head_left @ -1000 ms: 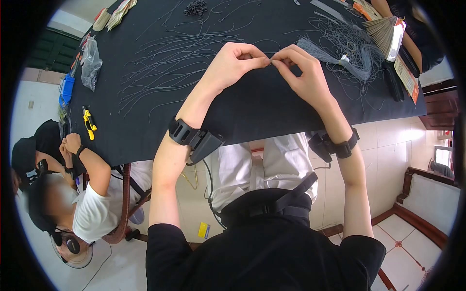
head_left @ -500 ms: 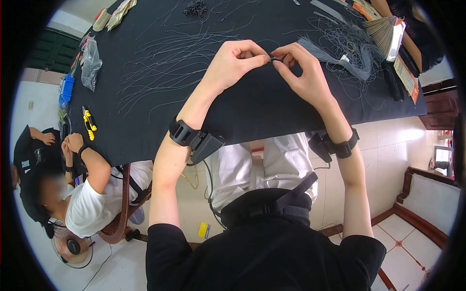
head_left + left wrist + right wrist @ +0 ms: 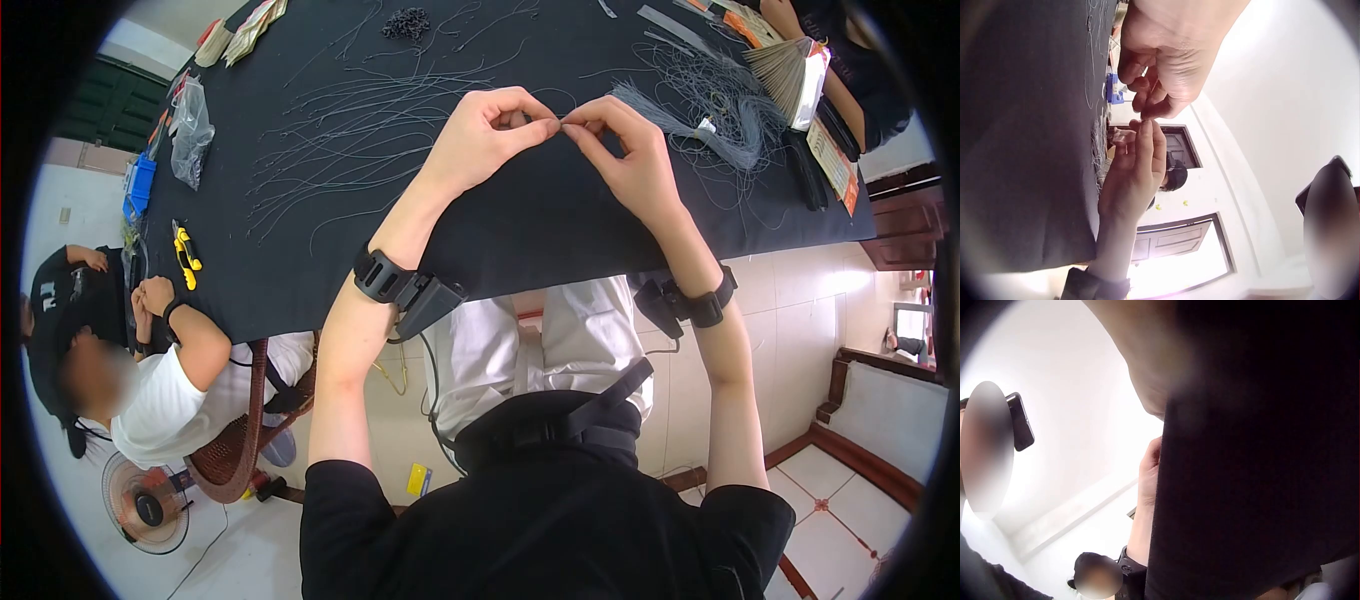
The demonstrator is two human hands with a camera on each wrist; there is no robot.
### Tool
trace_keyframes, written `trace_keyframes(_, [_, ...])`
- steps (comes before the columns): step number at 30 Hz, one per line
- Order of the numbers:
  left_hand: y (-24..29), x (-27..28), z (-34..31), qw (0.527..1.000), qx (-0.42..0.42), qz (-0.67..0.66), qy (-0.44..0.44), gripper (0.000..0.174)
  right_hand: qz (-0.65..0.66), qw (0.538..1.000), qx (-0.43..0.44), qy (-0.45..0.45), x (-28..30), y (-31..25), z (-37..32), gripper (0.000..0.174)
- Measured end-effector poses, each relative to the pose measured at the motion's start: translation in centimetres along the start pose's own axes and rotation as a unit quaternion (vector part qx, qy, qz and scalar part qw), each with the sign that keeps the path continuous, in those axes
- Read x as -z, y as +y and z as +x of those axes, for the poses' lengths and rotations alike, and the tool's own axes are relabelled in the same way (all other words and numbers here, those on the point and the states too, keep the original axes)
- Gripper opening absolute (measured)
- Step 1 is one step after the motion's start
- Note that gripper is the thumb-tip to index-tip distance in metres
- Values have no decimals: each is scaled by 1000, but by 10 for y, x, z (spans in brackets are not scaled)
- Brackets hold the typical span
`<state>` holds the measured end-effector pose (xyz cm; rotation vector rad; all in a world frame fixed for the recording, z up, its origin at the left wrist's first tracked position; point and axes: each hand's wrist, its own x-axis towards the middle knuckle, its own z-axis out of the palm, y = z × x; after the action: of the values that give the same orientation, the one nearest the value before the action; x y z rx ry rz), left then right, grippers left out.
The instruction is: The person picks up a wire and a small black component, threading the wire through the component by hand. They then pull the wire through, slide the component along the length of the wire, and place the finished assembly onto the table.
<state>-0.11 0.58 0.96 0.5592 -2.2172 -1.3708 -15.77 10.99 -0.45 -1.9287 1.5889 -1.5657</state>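
Fine pinching work over the black worktop [image 3: 560, 225]
The left hand [image 3: 482, 135] and right hand [image 3: 628, 152] both clamp one thin cord [image 3: 560, 122], fingertips touching; loose grey cords [image 3: 350, 130] lie far left.

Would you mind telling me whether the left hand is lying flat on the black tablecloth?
No, the left hand has its fingers curled, pinching a fine thread tip to tip with the right hand.
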Motion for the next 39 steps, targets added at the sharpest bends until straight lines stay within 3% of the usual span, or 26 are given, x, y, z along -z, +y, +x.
trace_keyframes(19, [-1, 0, -1, 1000, 15, -8, -10, 10, -15, 999, 30, 4, 1, 0, -1, 7])
trace_keyframes(22, [1, 1, 0, 1000, -2, -15, -6, 10, 8, 1000, 13, -11, 0, 1, -1, 12])
trace_keyframes(24, [5, 2, 0, 1000, -20, -11, 2, 9, 88, 994, -51, -30, -1, 4, -2, 22])
trace_keyframes(28, [16, 6, -2, 995, -93, -4, 24, 6, 293, 935, -169, -104, -4, 6, 0, 44])
trace_keyframes(32, [36, 3, -2, 985, -164, -13, 47, 5, 367, 882, -203, -213, -16, -16, 8, 48])
trace_keyframes(36, [64, 5, -4, 988, -133, -35, 78, 7, 445, 833, -202, -261, -40, -34, 17, 17])
trace_keyframes(39, [75, 21, -8, 994, -14, -58, 88, 8, 431, 832, -219, -272, -44, -46, 22, 19])
